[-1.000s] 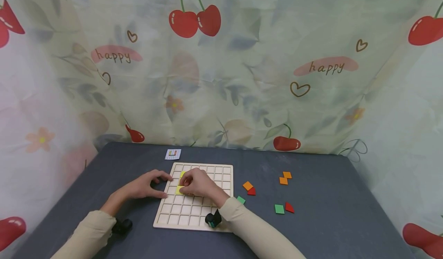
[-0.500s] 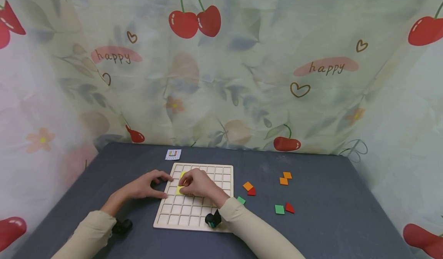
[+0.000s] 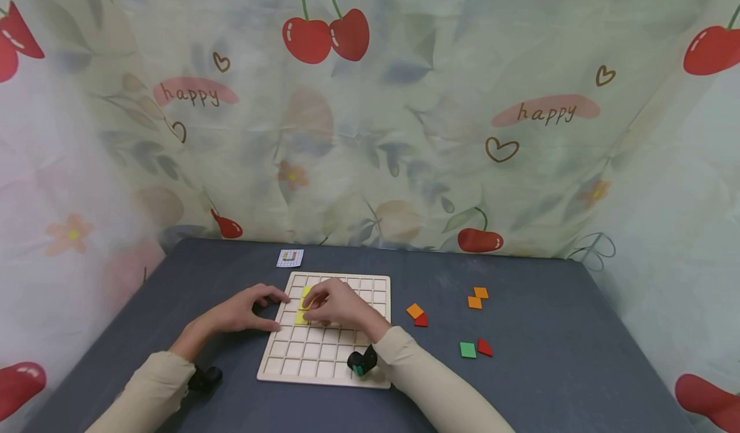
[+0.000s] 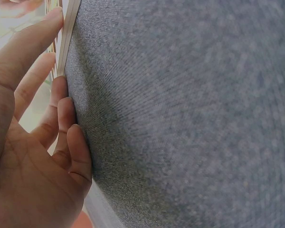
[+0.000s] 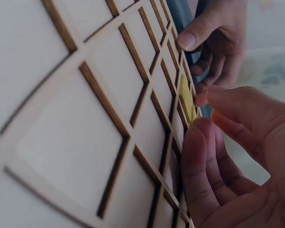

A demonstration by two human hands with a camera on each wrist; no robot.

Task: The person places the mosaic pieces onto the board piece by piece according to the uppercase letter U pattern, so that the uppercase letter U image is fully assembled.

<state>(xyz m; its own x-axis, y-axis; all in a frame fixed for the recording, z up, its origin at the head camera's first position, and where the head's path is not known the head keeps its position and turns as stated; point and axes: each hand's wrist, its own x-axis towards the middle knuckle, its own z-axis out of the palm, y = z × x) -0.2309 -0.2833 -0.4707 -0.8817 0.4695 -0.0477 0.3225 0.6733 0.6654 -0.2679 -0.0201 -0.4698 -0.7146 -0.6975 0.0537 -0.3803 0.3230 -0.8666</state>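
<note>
A pale wooden grid board (image 3: pixel 295 351) lies on the dark table, with yellow square tiles (image 3: pixel 301 318) set in a column of its left cells. My left hand (image 3: pixel 245 308) rests along the board's left edge, thumb and forefinger spread apart; the left wrist view shows fingertips (image 4: pixel 57 16) at the board's side. Over the yellow tiles hovers my right hand (image 3: pixel 338 304), fingers bent, thumb and forefinger apart. In the right wrist view a yellow tile (image 5: pixel 186 97) shows in a cell just beyond those fingertips, and I see nothing clearly held. The hand hides part of the grid.
Right of the board lie orange squares (image 3: pixel 475 302), an orange square (image 3: pixel 414 311) touching a red piece (image 3: pixel 421 320), and a green square (image 3: pixel 467 350) beside another red piece (image 3: pixel 484 347). A small pattern card (image 3: pixel 290 258) sits behind the board. A printed curtain (image 3: pixel 405 163) closes the back.
My right hand has shifted slightly right, its thumb and forefinger drawing back from the yellow tiles. The sleeve now covers a green piece by the board. My left hand stays put.
</note>
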